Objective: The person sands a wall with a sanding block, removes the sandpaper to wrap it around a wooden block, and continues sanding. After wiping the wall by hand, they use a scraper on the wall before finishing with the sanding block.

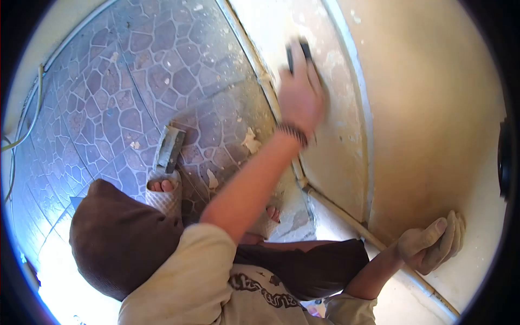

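Observation:
My left hand [303, 95], blurred by motion, is closed around a small dark block-shaped tool [299, 54] against the patchy lower wall [344, 130]. The tool's working side is hidden. My right hand [433, 244], pale with dust or a thin glove, is near the wall on the right. Its fingers are loosely stretched out and hold nothing. On the floor ahead of my foot lies a flat grey, smeared rectangular tool [170, 149], apart from both hands.
A pipe [336, 208] runs along the wall's base. Pale flakes [251, 141] are scattered over the stone-patterned floor [108, 81]. A cable [39, 103] hangs at the far left. My dark-covered knee [124, 238] fills the lower left.

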A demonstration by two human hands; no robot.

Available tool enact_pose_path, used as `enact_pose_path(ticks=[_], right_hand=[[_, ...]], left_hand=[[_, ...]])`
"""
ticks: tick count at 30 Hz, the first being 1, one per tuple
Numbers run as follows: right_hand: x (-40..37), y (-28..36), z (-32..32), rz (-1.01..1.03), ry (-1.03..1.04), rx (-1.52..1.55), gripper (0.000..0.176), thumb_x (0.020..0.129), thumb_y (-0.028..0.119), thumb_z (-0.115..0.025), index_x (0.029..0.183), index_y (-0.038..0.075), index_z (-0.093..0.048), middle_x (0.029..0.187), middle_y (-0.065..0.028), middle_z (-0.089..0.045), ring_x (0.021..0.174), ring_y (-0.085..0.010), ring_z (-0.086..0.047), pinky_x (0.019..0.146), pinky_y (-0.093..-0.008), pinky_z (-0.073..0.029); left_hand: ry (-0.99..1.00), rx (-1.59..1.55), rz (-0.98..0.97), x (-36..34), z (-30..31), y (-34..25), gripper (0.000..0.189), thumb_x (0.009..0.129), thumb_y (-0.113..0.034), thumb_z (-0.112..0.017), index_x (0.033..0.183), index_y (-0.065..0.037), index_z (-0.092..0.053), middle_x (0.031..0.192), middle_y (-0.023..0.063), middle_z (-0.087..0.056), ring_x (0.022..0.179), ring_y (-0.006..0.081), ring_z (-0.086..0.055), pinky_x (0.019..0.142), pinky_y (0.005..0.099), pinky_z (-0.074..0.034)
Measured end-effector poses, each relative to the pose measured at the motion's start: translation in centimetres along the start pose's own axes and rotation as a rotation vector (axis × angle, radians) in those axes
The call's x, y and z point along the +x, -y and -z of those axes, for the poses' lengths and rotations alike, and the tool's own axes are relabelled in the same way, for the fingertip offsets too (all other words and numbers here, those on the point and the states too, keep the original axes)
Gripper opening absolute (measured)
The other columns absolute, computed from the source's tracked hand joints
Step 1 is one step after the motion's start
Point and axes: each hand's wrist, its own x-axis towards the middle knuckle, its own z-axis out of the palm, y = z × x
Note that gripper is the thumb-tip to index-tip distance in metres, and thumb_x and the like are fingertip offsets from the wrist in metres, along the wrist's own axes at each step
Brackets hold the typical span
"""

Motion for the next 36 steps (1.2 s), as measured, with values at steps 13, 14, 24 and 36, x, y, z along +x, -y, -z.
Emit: enact_pose_path(ticks=[13, 14, 24, 36], right_hand=[[0.4, 0.0, 0.0, -0.022, 0.024, -0.047, 0.014, 0.089, 0.002, -0.054, 0.093, -0.009, -0.062, 0.085, -0.019, -0.065, 0.082, -0.0326, -0.063, 0.076, -0.0438, -0.055], [0.2, -0.5, 0.1, 0.002, 0.026, -0.034, 0.014, 0.089, 0.002, -0.054, 0.093, -0.009, -0.062, 0.085, -0.0187, -0.065, 0.082, -0.0325, -0.063, 0.076, -0.0435, -0.055], [0.2, -0.1, -0.2, -0.019, 0.006, -0.011, 0.015, 0.088, 0.003, -0.054, 0.092, -0.009, -0.063, 0.085, -0.0188, -0.064, 0.081, -0.0322, -0.062, 0.075, -0.0439, -0.056], [-0.7, -1.0, 0.2, 0.029, 0.04, 0.009, 0.015, 0.087, 0.001, -0.054, 0.094, -0.009, -0.062, 0.085, -0.0187, -0.064, 0.082, -0.0323, -0.062, 0.075, -0.0437, -0.056]], left_hand=[[0.008, -0.053, 0.065, -0.6, 0.6, -1.6, 0.052, 0.097, -0.026, -0.043, 0.144, -0.005, -0.034, 0.074, 0.0253, -0.055, 0.071, 0.0385, -0.055, 0.066, 0.0444, -0.046], [0.013, -0.055, 0.078, 0.1, 0.5, -1.4, 0.052, 0.097, -0.026, -0.043, 0.144, -0.005, -0.034, 0.075, 0.0251, -0.054, 0.072, 0.0386, -0.055, 0.066, 0.0442, -0.046], [0.034, 0.041, 0.044, 1.1, 0.8, -0.5, 0.051, 0.097, -0.026, -0.045, 0.145, -0.013, -0.035, 0.082, 0.0242, -0.054, 0.07, 0.0377, -0.058, 0.063, 0.0423, -0.048], [-0.008, 0.167, -0.015, 1.6, 1.3, -0.6, 0.049, 0.097, -0.026, -0.046, 0.144, -0.016, -0.037, 0.087, 0.0243, -0.053, 0.069, 0.0388, -0.058, 0.064, 0.0432, -0.051]])
